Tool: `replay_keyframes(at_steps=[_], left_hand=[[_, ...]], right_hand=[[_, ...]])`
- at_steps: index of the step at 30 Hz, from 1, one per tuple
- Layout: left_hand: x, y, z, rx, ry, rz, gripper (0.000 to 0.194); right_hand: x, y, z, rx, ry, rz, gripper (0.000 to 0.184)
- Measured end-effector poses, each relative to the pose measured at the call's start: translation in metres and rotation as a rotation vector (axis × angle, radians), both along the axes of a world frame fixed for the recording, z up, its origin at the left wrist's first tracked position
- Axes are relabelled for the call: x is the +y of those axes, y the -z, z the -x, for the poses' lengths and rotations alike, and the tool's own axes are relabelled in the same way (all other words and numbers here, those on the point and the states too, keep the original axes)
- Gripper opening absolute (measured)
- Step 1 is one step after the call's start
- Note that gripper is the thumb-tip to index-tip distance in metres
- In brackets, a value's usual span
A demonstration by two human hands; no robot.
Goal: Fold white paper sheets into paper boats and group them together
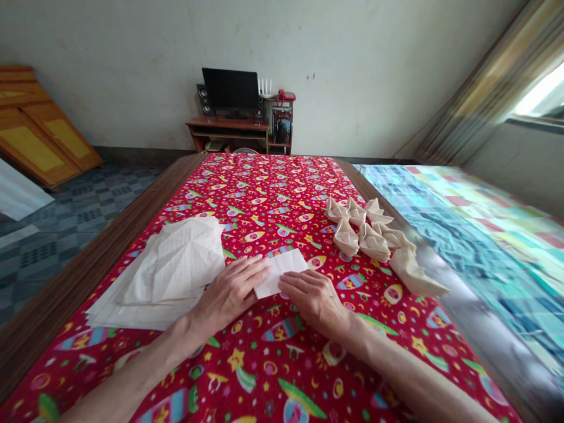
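A small folded sheet of white paper point(285, 263) lies on the red patterned cloth point(273, 364) in front of me. My left hand point(238, 282) rests on its left edge, fingers stretched out and pressed down. At the paper's lower right, my right hand point(315, 296) lies with its fingers extended flat over the edge. Left of my hands is a stack of creased white paper sheets point(180, 258), the top one marked with fold lines. On the right stand several folded paper figures point(346, 238), and a larger curved paper piece point(414, 273) lies nearest me.
The cloth covers a dark wooden surface point(145, 211). Against the far wall stands a desk point(229, 124) with a monitor point(231, 91), speakers and a red telephone point(286, 95). A wooden cabinet point(44, 135) is at left. A bed with a checked cover point(506, 235) adjoins on the right.
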State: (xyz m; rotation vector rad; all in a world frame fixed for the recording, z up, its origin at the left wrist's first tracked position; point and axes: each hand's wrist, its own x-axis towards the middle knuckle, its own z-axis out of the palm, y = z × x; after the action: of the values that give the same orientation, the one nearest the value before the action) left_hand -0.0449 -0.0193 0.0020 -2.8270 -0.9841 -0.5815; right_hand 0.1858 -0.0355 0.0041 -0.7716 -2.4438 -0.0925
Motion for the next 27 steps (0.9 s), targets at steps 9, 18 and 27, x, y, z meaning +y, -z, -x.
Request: replay_keyframes(at_steps=[9, 18, 27], left_hand=[[-0.001, -0.013, 0.005, -0.064, 0.047, -0.083, 0.035], [-0.027, -0.008, -0.008, -0.069, 0.099, -0.094, 0.028], [-0.033, 0.007, -0.005, -0.149, 0.062, 0.068, 0.021]], right_hand=[[0.008, -0.006, -0.02, 0.078, -0.026, -0.08, 0.017], [0.001, -0.001, -0.045, -0.06, 0.053, -0.051, 0.016], [-0.012, 0.008, -0.05, -0.125, -0.007, -0.002, 0.024]])
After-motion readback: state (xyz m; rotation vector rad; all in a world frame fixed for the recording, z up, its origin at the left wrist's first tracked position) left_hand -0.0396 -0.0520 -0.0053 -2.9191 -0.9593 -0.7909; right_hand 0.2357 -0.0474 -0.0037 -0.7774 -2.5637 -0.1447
